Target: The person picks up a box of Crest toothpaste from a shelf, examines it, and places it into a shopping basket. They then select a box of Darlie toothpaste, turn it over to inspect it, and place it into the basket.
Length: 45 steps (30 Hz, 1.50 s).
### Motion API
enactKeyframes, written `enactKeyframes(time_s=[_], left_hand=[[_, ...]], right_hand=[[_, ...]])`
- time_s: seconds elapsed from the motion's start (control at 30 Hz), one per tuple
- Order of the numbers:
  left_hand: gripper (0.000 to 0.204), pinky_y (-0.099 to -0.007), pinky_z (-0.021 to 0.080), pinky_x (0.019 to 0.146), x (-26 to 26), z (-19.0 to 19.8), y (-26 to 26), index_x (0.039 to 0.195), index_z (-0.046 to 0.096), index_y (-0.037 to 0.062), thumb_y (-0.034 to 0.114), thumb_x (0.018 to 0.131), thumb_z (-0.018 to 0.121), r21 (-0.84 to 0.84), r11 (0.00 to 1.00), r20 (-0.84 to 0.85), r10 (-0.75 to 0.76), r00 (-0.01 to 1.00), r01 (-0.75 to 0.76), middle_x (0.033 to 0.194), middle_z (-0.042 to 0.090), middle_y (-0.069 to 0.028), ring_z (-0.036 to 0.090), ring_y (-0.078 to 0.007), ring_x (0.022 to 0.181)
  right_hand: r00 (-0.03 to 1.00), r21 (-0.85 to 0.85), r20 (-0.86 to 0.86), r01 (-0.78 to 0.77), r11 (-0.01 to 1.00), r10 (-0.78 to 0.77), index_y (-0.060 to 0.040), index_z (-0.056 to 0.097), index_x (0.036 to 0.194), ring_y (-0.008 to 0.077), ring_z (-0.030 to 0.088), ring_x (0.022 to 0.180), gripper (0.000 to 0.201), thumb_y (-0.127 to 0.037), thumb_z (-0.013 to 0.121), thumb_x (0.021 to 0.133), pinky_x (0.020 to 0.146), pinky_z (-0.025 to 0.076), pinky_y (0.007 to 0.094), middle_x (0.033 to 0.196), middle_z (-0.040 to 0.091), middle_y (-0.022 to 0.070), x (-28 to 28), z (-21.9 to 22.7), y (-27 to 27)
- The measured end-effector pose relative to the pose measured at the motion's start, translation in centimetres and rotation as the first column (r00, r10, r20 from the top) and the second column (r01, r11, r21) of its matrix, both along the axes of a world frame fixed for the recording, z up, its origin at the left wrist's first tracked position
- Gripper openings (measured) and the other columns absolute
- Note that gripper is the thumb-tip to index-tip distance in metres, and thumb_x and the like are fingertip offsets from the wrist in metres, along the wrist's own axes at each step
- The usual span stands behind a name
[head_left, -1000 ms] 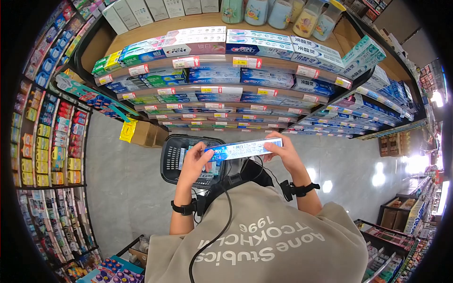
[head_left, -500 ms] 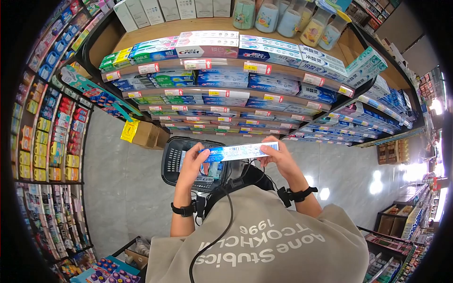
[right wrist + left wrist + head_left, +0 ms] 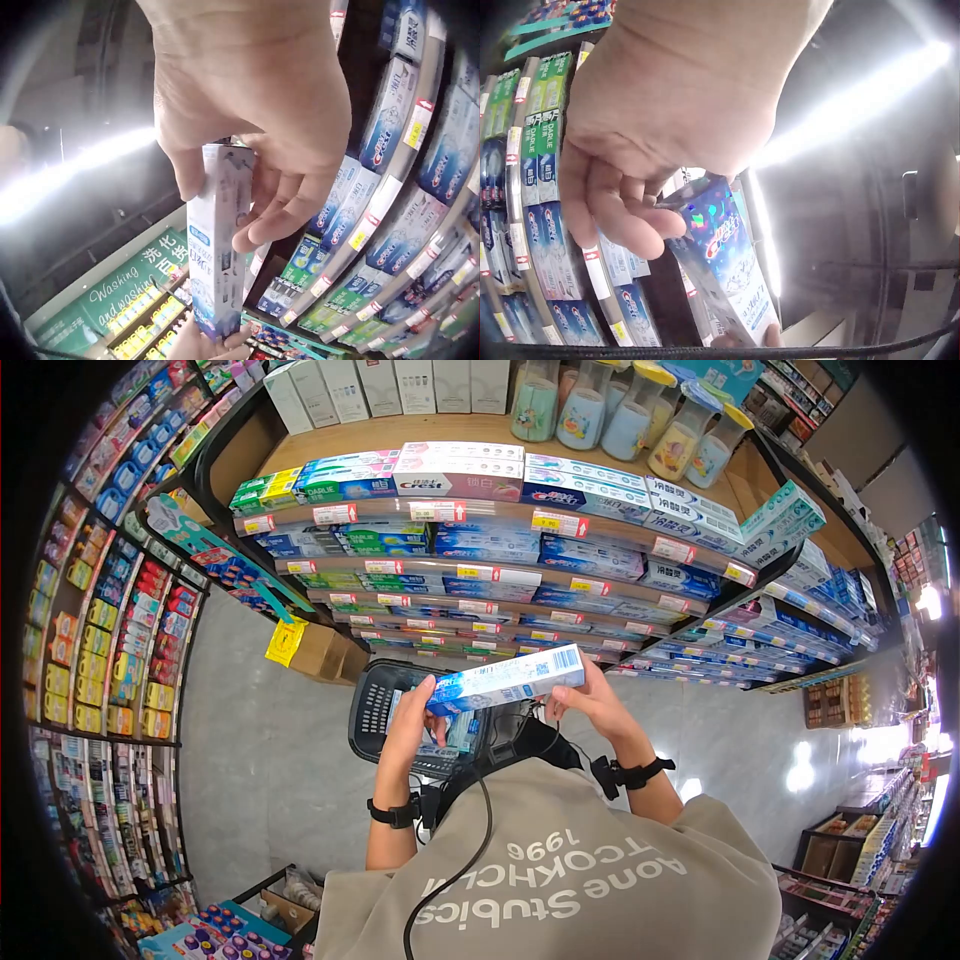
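A blue-and-white Crest toothpaste box is held lengthwise between both hands, above the floor and partly over a dark shopping basket. At its blue end, my left hand grips with thumb and curled fingers; the left wrist view shows shiny coloured flecks on that end of the box. My right hand pinches the white end, where a barcode shows. In the right wrist view the thumb and fingers of the right hand lie on opposite sides of the box.
Ahead stands a shelf unit stacked with toothpaste boxes and price tags. Several boxes lie in the basket. A brown carton sits on the floor left of it. Bottles stand on the top shelf. A cable runs over the person's shirt.
The toothpaste box has been turned and tilted, so its long side and barcode now show. Both hands keep hold of it. The shelves have shifted slightly down and right in the head view.
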State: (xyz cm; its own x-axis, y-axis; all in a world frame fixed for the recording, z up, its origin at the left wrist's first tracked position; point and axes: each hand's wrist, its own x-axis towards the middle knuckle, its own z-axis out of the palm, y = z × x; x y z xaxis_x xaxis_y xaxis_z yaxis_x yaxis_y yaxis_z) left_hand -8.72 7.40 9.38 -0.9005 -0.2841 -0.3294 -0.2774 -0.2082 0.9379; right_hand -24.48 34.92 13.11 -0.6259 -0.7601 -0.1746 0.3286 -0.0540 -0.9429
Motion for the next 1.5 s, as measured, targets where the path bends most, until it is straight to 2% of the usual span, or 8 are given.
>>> enactKeyframes(time_s=[0.13, 0.23, 0.43, 0.53, 0.63, 0.83, 1.0, 1.5], left_hand=[[0.077, -0.0279, 0.047, 0.046, 0.1, 1.9, 0.3, 0.077, 0.065, 0.0039, 0.067, 0.104, 0.029, 0.043, 0.999, 0.146, -0.013, 0.989, 0.007, 0.053, 0.057, -0.0061, 0.057, -0.0163, 0.044], [0.084, -0.029, 0.049, 0.045, 0.4, 0.7, 0.2, 0.077, 0.065, 0.0039, 0.071, 0.103, 0.022, 0.113, 0.993, 0.166, 0.02, 0.986, -0.039, 0.054, 0.057, -0.0061, 0.058, -0.0168, 0.044], [0.09, -0.0281, 0.049, 0.051, 1.0, 1.0, 1.0, 0.073, 0.065, 0.0052, 0.076, 0.101, 0.016, 0.046, 0.997, 0.13, 0.06, 0.99, -0.067, 0.054, 0.059, -0.0079, 0.059, -0.0197, 0.047], [0.08, -0.0285, 0.05, 0.051, 1.8, 0.6, 0.5, 0.072, 0.064, 0.0039, 0.067, 0.105, 0.027, -0.091, 0.991, 0.001, -0.101, 0.995, 0.1, 0.055, 0.059, -0.0081, 0.06, -0.019, 0.048], [0.068, -0.0282, 0.051, 0.052, 2.2, 0.5, 0.6, 0.071, 0.063, 0.0023, 0.058, 0.105, 0.044, 0.0, 0.996, -0.069, -0.083, 0.994, 0.084, 0.058, 0.062, -0.0082, 0.061, -0.0172, 0.049], [0.067, -0.028, 0.047, 0.047, 1.9, 0.4, 0.7, 0.064, 0.058, 0.0047, 0.056, 0.105, 0.046, 0.025, 0.998, 0.003, -0.059, 0.998, 0.059, 0.053, 0.054, -0.0043, 0.058, -0.016, 0.047], [0.069, -0.0284, 0.044, 0.045, 1.4, 0.7, 1.3, 0.055, 0.05, 0.0089, 0.055, 0.106, 0.044, -0.047, 0.998, 0.022, -0.05, 0.999, 0.051, 0.047, 0.042, 0.0002, 0.048, -0.0127, 0.041], [0.069, -0.0285, 0.043, 0.045, 2.8, 0.8, 0.4, 0.055, 0.051, 0.0082, 0.055, 0.105, 0.045, -0.007, 0.999, 0.004, -0.047, 0.999, 0.047, 0.045, 0.043, -0.0012, 0.05, -0.0148, 0.04]], right_hand=[[0.998, 0.038, -0.064, 0.03, 0.999, -0.028, 0.0009, 0.056, 0.128, 0.0124, 0.068, 0.074, 0.045, -0.013, 0.077, 0.091, 0.063, 0.054, 0.0256, 0.102, 0.071, 0.0086, -0.5, 0.2, -0.2], [0.993, 0.058, -0.114, 0.035, 0.998, -0.028, 0.0013, 0.06, 0.122, 0.0108, 0.067, 0.072, 0.039, -0.013, 0.077, 0.091, 0.062, 0.053, 0.0253, 0.097, 0.071, 0.0064, -0.7, 0.2, -0.2], [0.99, 0.022, -0.107, 0.09, 0.996, -0.087, 0.0016, 0.063, 0.117, 0.0109, 0.065, 0.068, 0.035, -0.018, 0.076, 0.091, 0.061, 0.051, 0.0244, 0.09, 0.071, 0.0066, -1.0, -0.5, -0.1], [0.993, 0.001, -0.061, 0.105, 0.994, -0.105, 0.0019, 0.064, 0.113, 0.0114, 0.065, 0.067, 0.033, -0.021, 0.075, 0.092, 0.06, 0.05, 0.0248, 0.086, 0.07, 0.008, -0.8, -0.8, -0.2], [0.995, 0.01, -0.024, 0.096, 0.995, -0.096, 0.002, 0.064, 0.111, 0.0121, 0.065, 0.066, 0.032, -0.022, 0.074, 0.092, 0.059, 0.05, 0.0254, 0.085, 0.071, 0.0098, -0.5, -1.1, 0.0], [0.996, 0.084, -0.049, 0.083, 0.993, -0.079, 0.0022, 0.064, 0.109, 0.0136, 0.066, 0.066, 0.031, -0.022, 0.074, 0.093, 0.059, 0.051, 0.0262, 0.083, 0.071, 0.0117, 0.5, -0.6, 0.9], [0.997, 0.097, -0.042, 0.074, 0.993, -0.07, 0.0034, 0.063, 0.107, 0.0138, 0.066, 0.066, 0.029, -0.021, 0.072, 0.094, 0.059, 0.051, 0.0265, 0.083, 0.071, 0.0121, 0.6, -1.4, 1.7], [0.997, 0.105, -0.061, 0.049, 0.993, -0.042, 0.0029, 0.063, 0.11, 0.0125, 0.065, 0.066, 0.033, -0.024, 0.073, 0.094, 0.061, 0.053, 0.0265, 0.082, 0.071, 0.0105, 1.9, -0.9, 0.7]])
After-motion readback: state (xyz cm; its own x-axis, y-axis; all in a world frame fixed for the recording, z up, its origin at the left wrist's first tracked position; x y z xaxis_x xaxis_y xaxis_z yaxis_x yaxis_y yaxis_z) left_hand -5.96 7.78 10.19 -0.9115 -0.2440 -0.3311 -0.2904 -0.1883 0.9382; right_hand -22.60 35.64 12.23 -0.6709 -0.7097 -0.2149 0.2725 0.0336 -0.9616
